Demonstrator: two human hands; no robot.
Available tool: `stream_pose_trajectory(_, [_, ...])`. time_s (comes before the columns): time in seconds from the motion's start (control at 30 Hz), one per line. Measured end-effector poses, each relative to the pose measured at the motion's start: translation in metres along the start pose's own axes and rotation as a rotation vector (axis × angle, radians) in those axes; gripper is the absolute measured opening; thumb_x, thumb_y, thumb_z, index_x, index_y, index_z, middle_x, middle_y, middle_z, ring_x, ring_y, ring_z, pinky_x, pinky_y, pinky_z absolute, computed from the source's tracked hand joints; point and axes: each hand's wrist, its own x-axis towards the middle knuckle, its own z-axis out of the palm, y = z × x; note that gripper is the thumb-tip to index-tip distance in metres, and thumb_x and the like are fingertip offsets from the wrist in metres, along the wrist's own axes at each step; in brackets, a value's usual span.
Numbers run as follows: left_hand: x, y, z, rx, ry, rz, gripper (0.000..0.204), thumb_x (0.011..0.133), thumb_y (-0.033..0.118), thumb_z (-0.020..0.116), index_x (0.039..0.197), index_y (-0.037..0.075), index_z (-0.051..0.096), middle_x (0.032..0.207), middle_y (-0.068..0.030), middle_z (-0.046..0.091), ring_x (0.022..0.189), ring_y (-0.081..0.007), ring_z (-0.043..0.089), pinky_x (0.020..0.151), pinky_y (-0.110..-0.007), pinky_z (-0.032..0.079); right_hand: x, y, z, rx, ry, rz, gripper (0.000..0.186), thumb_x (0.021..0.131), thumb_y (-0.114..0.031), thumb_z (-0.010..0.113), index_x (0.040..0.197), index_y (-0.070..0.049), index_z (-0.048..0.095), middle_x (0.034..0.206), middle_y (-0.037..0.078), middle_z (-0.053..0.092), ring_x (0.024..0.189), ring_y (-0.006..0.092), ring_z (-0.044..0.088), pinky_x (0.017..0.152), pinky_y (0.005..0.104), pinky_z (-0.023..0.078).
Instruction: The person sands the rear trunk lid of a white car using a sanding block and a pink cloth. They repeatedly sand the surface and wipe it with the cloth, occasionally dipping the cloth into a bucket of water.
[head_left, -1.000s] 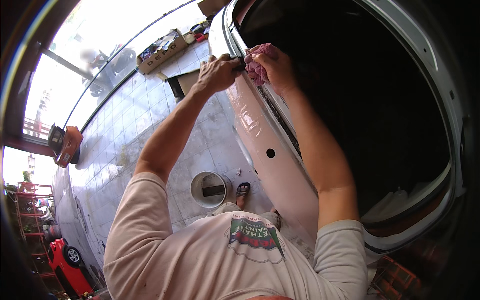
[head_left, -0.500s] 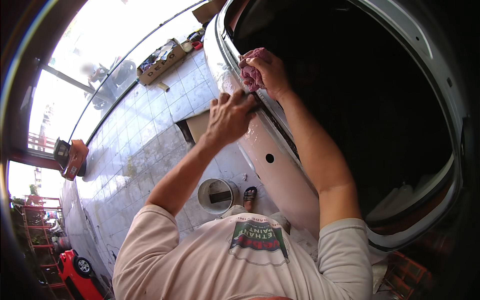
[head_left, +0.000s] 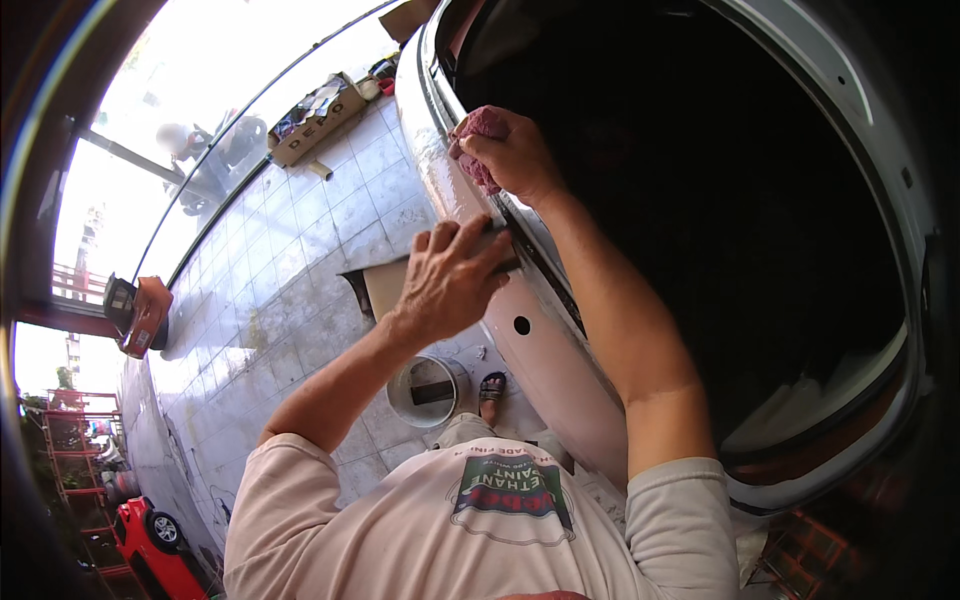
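My left hand point(head_left: 452, 275) lies over the wet, pinkish car body panel point(head_left: 560, 375), fingers bent round a dark flat pad point(head_left: 510, 262) that looks like a sanding block; the fingers hide most of it. My right hand point(head_left: 515, 158) grips a crumpled dark-pink cloth point(head_left: 484, 123) at the edge of the large dark window opening, just beyond the left hand. Water drops shine on the panel around both hands. Below the left hand, the panel has a round black hole point(head_left: 521, 325).
On the tiled floor point(head_left: 290, 290), left of the car, stands a pale bucket point(head_left: 398, 378) with a dark block in it. A flat piece of cardboard point(head_left: 388, 285) lies near the panel. An open carton point(head_left: 320, 125) sits farther off, and a red toy car point(head_left: 155, 545) at lower left.
My left hand has slid slightly nearer along the panel with the dark pad. My right hand, still holding the cloth, has shifted a little to the left.
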Motion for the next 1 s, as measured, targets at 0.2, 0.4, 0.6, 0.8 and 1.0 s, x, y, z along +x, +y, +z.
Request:
stream_pose_trajectory(0.2, [0.105,-0.139,0.000,0.119,-0.116,-0.256,0.039,0.102,0.041,0.071,0.139,0.027,0.072,0.138,-0.0026,0.069,0.123,-0.0375,0.064,0.098,-0.058,0.050,0.003,-0.015,0.009,0.181,-0.015,0.027,0.011,0.094,-0.005,0.070,0.103,0.001,0.074,0.093,0.012,0.080,0.079,0.0147,0.075,0.072,0.0310,0.061])
stream_pose_trajectory(0.4, [0.012,-0.040,0.012,-0.002,0.011,0.061,0.056,0.091,0.036,0.086,0.144,0.025,0.071,0.150,-0.0086,0.061,0.128,-0.0347,0.061,0.106,-0.054,0.046,0.000,-0.004,-0.008,0.194,0.037,0.119,0.017,0.095,-0.005,0.070,0.110,0.000,0.073,0.095,0.011,0.078,0.079,0.0154,0.075,0.068,0.0305,0.063])
stream_pose_trajectory(0.6, [0.129,-0.193,0.011,0.113,-0.070,-0.152,0.040,0.099,0.040,0.075,0.137,0.026,0.075,0.130,-0.0044,0.074,0.120,-0.0393,0.070,0.099,-0.055,0.056,0.001,-0.016,0.003,0.158,0.001,0.132,0.017,0.099,-0.006,0.065,0.114,-0.001,0.072,0.096,0.010,0.076,0.076,0.0164,0.074,0.062,0.0312,0.063])
stream_pose_trajectory(0.8, [0.073,-0.105,0.017,0.030,-0.059,-0.077,0.046,0.097,0.038,0.080,0.141,0.030,0.071,0.146,-0.0065,0.063,0.130,-0.0378,0.061,0.102,-0.060,0.050,0.002,-0.013,-0.012,0.122,-0.014,0.135,0.018,0.098,-0.008,0.068,0.114,-0.001,0.072,0.095,0.010,0.077,0.074,0.0157,0.073,0.059,0.0298,0.061])
stream_pose_trajectory(1.0, [0.049,-0.079,0.006,0.015,-0.057,-0.035,0.042,0.096,0.042,0.080,0.136,0.031,0.075,0.144,-0.0068,0.065,0.129,-0.0384,0.061,0.103,-0.059,0.050,0.001,-0.014,-0.009,0.158,-0.028,0.137,0.018,0.098,-0.008,0.068,0.114,-0.001,0.072,0.096,0.011,0.077,0.075,0.0154,0.073,0.060,0.0306,0.061])
